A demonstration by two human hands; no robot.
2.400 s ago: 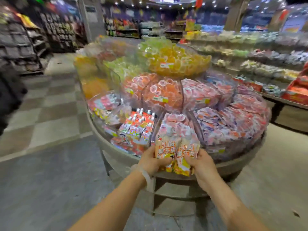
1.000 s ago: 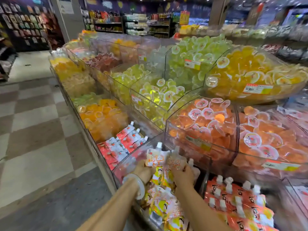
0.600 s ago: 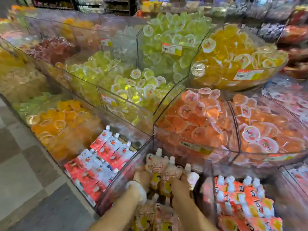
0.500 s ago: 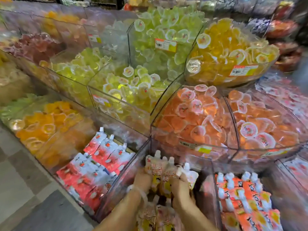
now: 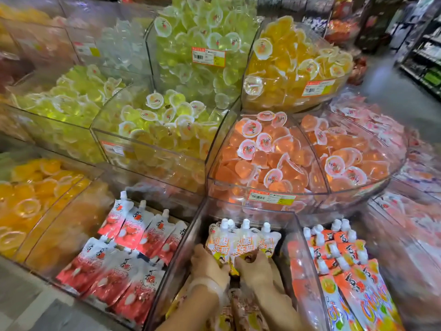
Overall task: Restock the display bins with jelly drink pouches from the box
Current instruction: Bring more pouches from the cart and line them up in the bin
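Head view: your left hand [image 5: 210,265] and right hand [image 5: 254,267] both grip the white-capped orange-yellow jelly pouches [image 5: 241,243]. Pouches stand upright between them inside the clear plastic bin [image 5: 301,244].

The lower halves of the orange-and-white jelly pouches [image 5: 241,244] were hidden behind the left hand [image 5: 210,265] and the right hand [image 5: 254,268], and the fingertips of both hands disappeared among the packs. Both forearms were cut off by the bottom edge. The pouches lying further down in the clear bin [image 5: 174,263] were mostly covered by the arms and blurred. The print on the price label [image 5: 270,198] was too small to read. The red pouches [image 5: 119,266] at lower left were smeared, perhaps by head motion, and the right-hand shelves [image 5: 427,56] were blurred.
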